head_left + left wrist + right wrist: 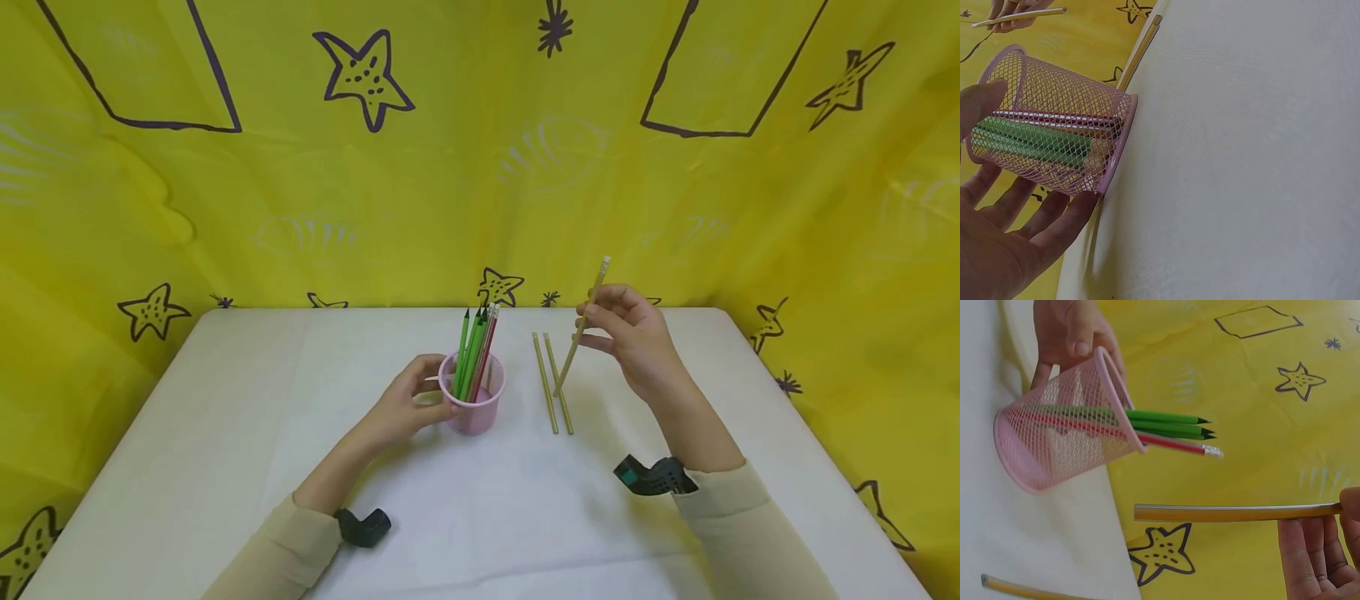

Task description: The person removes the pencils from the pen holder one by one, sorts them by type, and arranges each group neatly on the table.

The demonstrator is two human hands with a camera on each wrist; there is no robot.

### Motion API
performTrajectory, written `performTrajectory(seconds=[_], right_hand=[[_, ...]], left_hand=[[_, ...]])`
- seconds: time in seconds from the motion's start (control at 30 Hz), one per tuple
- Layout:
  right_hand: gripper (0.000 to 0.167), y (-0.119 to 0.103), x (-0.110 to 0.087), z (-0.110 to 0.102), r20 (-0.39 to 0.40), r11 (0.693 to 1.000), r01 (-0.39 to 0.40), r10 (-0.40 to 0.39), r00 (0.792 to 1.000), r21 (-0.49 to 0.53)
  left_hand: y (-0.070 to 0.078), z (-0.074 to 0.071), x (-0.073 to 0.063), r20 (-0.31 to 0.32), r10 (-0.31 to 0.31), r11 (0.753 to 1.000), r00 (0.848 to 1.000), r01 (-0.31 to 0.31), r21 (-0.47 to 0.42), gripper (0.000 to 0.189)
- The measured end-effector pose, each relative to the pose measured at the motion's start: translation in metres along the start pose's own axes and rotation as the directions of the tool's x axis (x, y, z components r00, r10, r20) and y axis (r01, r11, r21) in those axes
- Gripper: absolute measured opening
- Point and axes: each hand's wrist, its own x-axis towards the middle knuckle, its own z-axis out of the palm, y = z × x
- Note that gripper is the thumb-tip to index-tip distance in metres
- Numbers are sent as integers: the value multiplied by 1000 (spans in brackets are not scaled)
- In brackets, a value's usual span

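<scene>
My left hand point(401, 408) holds a pink mesh pencil cup point(480, 419), thumb at the near side and fingers around the left side. Inside the upright cup lean several green pencils point(470, 354) with dark points up, beside red pencils point(1179, 444) with white erasers up. To the right, my right hand point(633, 333) pinches a yellow pencil point(570, 362), raised and tilted, its white eraser upward and its blunt end down. Two more yellow pencils, a left one point(544, 379) and a right one point(557, 379), lie on the table between the cup and my right hand.
A white-covered table point(225, 433) lies under both hands. Behind it and along its sides hangs a yellow curtain point(450, 183) with drawn starfish and fish. Each wrist carries a dark camera mount, one on the left point(365, 527) and one on the right point(652, 477).
</scene>
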Motion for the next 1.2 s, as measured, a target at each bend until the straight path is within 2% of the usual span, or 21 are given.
performTrajectory(seconds=[0.23, 0.53, 0.83, 1.07, 1.2], right_hand=[[14, 2, 2, -10, 8, 999, -38, 38, 999, -22], [17, 5, 9, -18, 4, 990, -114, 115, 993, -83], [34, 18, 18, -27, 10, 953, -178, 186, 982, -244], [33, 28, 27, -31, -8, 929, -255, 263, 965, -268], [38, 37, 32, -34, -23, 908, -300, 307, 952, -292]], left_hand=[[0, 0, -1, -2, 1, 1000, 1000, -1, 10, 68], [2, 1, -2, -7, -12, 1000, 1000, 12, 7, 68], [1, 0, -1, 2, -6, 1000, 1000, 6, 10, 69], [2, 1, -1, -7, -19, 1000, 1000, 19, 13, 68], [3, 1, -1, -6, -21, 1000, 1000, 21, 16, 68]])
